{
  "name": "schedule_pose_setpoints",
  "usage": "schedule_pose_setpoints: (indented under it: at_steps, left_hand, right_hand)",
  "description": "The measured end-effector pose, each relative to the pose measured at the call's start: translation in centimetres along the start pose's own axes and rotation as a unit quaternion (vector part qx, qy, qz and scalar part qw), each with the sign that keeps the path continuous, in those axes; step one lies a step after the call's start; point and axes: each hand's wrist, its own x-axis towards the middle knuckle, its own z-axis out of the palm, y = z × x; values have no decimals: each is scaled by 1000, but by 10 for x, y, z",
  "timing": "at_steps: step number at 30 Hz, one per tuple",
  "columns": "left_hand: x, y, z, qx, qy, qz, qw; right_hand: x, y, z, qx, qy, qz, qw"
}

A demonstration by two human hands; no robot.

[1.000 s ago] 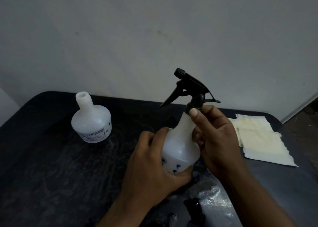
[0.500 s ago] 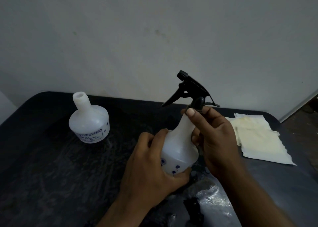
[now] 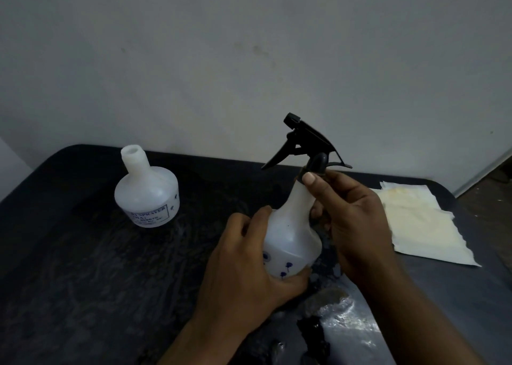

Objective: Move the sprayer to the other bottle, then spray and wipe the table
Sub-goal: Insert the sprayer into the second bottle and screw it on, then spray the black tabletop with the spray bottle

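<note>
A white bottle with small blue flowers [image 3: 291, 234] stands at the middle of the dark table [image 3: 83, 281], with a black trigger sprayer [image 3: 307, 140] on its neck. My left hand [image 3: 243, 276] wraps around the bottle's base. My right hand [image 3: 354, 220] pinches the sprayer's collar at the neck with thumb and fingers. A second white bottle [image 3: 148, 195] with an open neck and a printed label stands apart at the back left. A pale yellowish cloth [image 3: 424, 223] lies flat at the right.
A grey wall rises right behind the table. The tabletop looks wet and shiny, with a bright glare patch [image 3: 349, 317] near the front. The table's rounded right corner borders a strip of floor [image 3: 493, 187].
The sprayer head has turned slightly and my right thumb has shifted on the collar. Both hands keep their hold, and the bottle stays in place.
</note>
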Motion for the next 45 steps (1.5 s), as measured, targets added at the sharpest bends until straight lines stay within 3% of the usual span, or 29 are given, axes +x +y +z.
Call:
schedule_pose_setpoints:
  at_steps: [6,11,14,15,17,20,22,24,27,29,31,35,41,45]
  left_hand:
    - [7,-1,-8,-125,-96,29,987]
    - [4,0,-7,-146,-124,49,980]
    - [10,-7,-20,-101,-123,64,985]
    - [14,-10,-27,-85,-90,57,991]
    - [22,-19,-46,-79,64,7,995]
    - [33,-49,-80,28,328,-38,943]
    - [33,-71,-94,71,364,-105,923]
    - [32,-90,-99,76,321,-192,924]
    - [31,-108,-99,66,212,-276,935]
    - [32,-115,-98,0,167,-289,943]
    - [34,-120,-95,-54,166,-274,946]
    - [42,-119,-85,-75,181,-216,957]
    - [43,-114,-92,-36,237,-203,949]
    - [44,-93,-127,-70,295,-161,939]
  right_hand:
    - [7,2,-17,30,-55,-13,998]
    - [6,1,-21,117,-181,41,976]
    - [5,2,-17,57,-132,-12,990]
    - [5,3,-16,27,-108,-26,993]
    - [4,7,-17,-24,-79,-43,996]
    - [3,9,-18,-66,-92,-51,992]
    - [2,9,-17,-106,-113,-57,986]
    - [2,9,-17,-155,-137,-40,978]
    - [0,7,-19,-203,-219,20,954]
    - [-3,5,-19,-221,-282,54,932]
    - [-3,3,-18,-246,-337,89,905]
    - [-6,-3,-16,-324,-456,146,816]
    - [-18,6,3,-389,-462,156,781]
    - [-19,10,8,-460,-422,168,763]
